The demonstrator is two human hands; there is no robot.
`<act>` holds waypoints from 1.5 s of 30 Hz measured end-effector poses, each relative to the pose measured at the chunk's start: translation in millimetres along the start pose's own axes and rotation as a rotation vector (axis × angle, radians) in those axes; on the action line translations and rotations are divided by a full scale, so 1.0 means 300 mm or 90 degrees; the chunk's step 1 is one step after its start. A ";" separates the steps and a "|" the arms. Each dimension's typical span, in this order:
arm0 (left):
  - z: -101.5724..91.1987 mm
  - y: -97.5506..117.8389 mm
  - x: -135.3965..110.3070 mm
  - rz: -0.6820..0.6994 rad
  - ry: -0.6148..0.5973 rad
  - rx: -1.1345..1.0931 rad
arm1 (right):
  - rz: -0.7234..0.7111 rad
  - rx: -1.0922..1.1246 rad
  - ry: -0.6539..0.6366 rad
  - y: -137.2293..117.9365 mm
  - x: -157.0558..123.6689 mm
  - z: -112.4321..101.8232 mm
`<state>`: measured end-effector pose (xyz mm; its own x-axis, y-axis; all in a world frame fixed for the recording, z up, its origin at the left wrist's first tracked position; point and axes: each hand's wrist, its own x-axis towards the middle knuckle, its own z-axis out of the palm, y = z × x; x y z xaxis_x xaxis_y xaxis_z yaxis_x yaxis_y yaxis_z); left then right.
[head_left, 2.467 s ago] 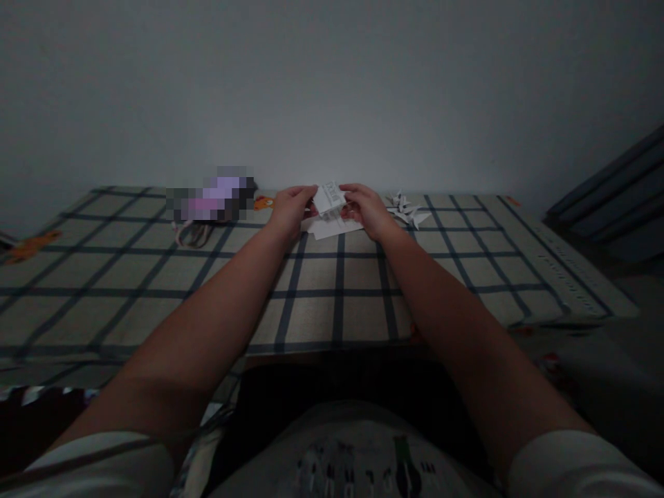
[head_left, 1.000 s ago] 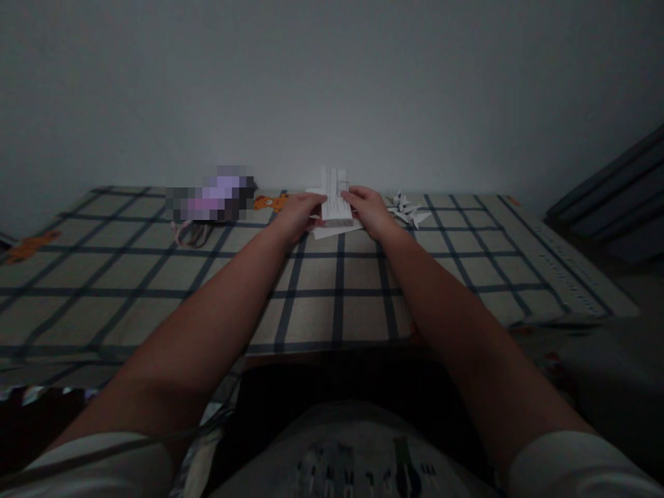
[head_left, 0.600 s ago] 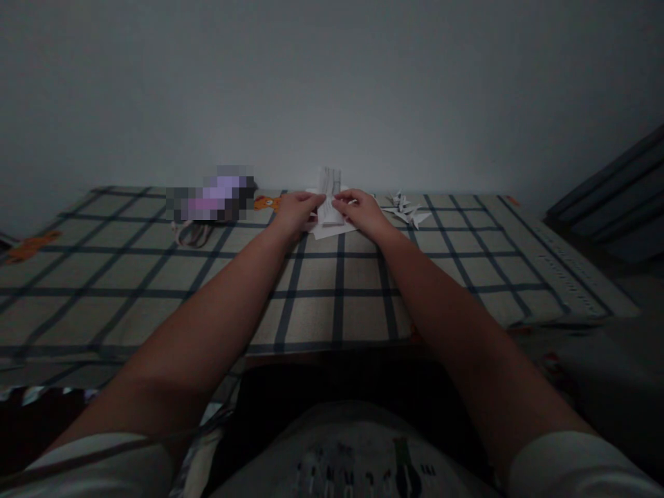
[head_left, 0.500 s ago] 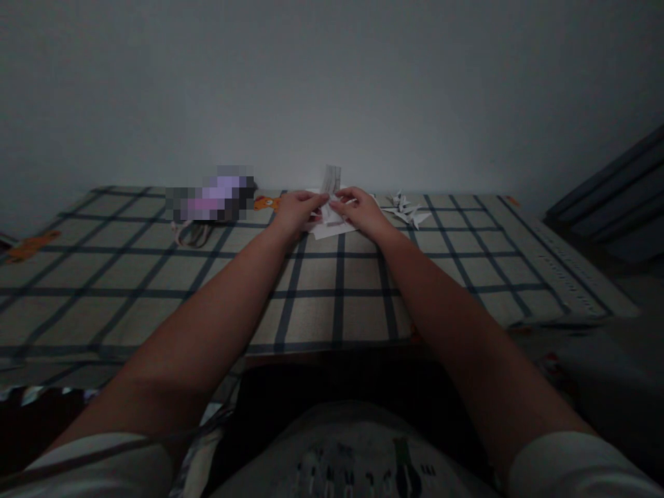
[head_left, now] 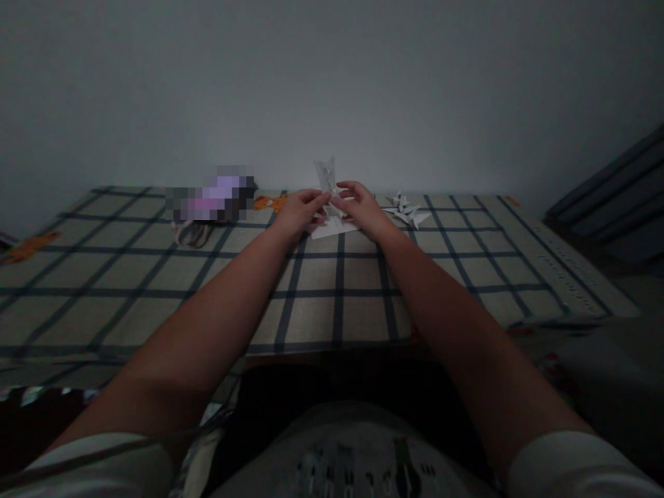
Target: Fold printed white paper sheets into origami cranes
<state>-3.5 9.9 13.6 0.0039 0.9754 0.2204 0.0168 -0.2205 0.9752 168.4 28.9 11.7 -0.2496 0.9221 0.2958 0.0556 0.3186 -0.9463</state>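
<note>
White folded paper (head_left: 325, 173) rises at twelve o'clock over the desk (head_left: 311, 315), held in the grip of the left hand (head_left: 299, 209). The right hand (head_left: 362, 209) has its thumb at the paper; whether it pinches, I cannot tell. Uneven tugging could tear a crease; a slack hold could skew the folds.

Lt dim; plain grey wall (head_left: 363, 90) behind long checked-cloth tbl (head_left: 311, 315).

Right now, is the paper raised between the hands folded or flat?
Folded: the paper narrows between the left hand and right hand and flares above.
</note>
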 end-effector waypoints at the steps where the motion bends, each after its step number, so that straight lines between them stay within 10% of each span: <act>1: 0.001 0.002 -0.001 0.000 0.000 -0.008 | 0.004 0.015 0.005 -0.001 0.001 -0.001; 16: -0.015 0.010 0.021 -0.008 0.117 -0.093 | 0.034 0.071 0.146 0.034 0.033 -0.026; 38: -0.083 -0.007 0.075 -0.249 0.091 -0.247 | 0.010 0.087 0.048 0.045 0.038 -0.023; 45: -0.074 -0.010 0.070 -0.063 0.135 -0.111 | -0.001 -0.062 0.105 0.048 0.035 -0.038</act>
<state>-25.8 31.0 15.6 -0.1988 0.9745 0.1041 -0.1662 -0.1382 0.9763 177.6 45.7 2.5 -0.0887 0.9427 0.3217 0.1501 0.3319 -0.9313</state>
